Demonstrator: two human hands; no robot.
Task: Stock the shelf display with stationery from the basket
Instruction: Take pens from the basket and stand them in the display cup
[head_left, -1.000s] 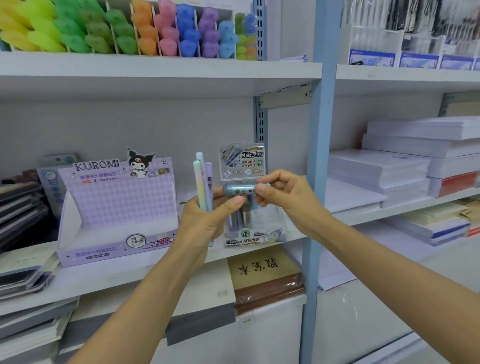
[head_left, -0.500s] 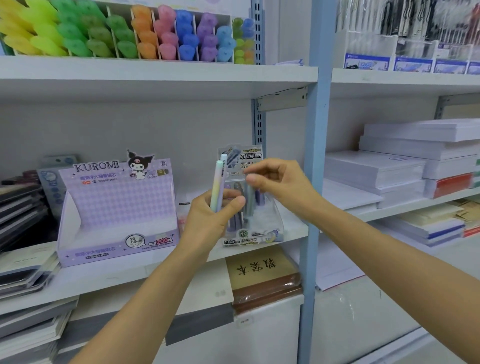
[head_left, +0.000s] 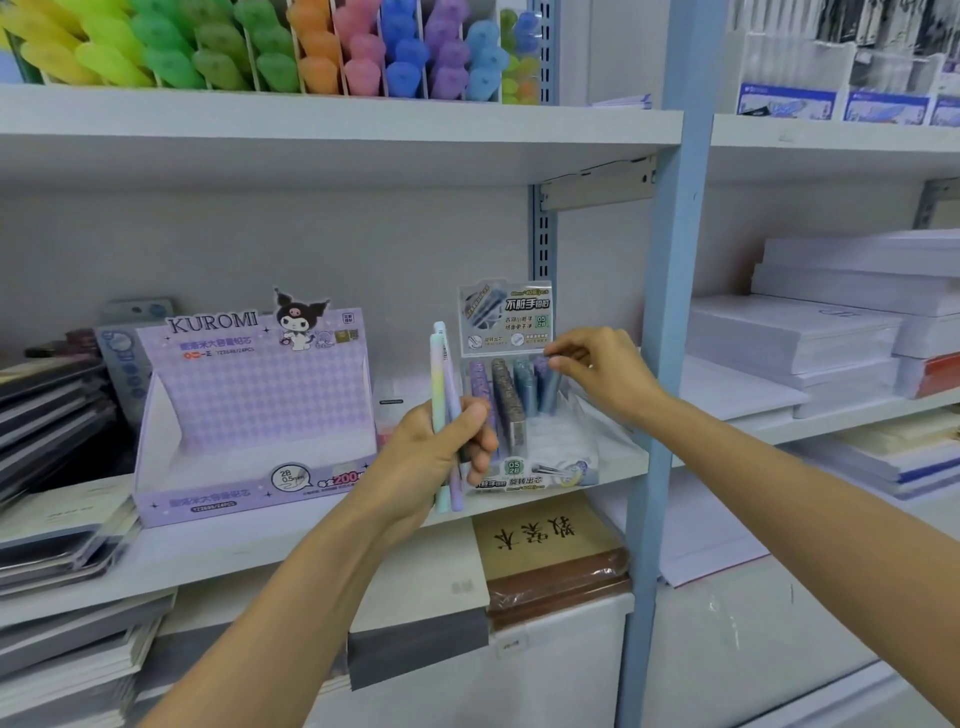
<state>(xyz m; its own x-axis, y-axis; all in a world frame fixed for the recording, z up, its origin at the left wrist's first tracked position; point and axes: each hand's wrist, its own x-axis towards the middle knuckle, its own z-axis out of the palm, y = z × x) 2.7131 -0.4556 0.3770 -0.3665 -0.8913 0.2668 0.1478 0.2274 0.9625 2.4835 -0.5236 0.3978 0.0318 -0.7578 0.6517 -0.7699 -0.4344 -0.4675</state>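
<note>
My left hand (head_left: 441, 441) grips two or three pastel lead tubes (head_left: 441, 384) upright in front of the middle shelf. A clear display box (head_left: 550, 452) with a printed header card stands on that shelf and holds several upright tubes in purple, patterned brown and blue. My right hand (head_left: 597, 369) pinches the top of a blue-grey tube (head_left: 549, 387) standing in the box's back right row. No basket is in view.
A purple Kuromi display carton (head_left: 249, 410) stands left of the clear box. Notebook stacks (head_left: 47, 415) lie at far left. Coloured highlighters (head_left: 260, 47) fill the top shelf. A blue upright post (head_left: 660, 364) separates the bay with white paper reams (head_left: 810, 343).
My right hand took a blue-grey tube from beside my left hand, turned it upright and lowered it into the clear display box. My left hand stayed put with its tubes.
</note>
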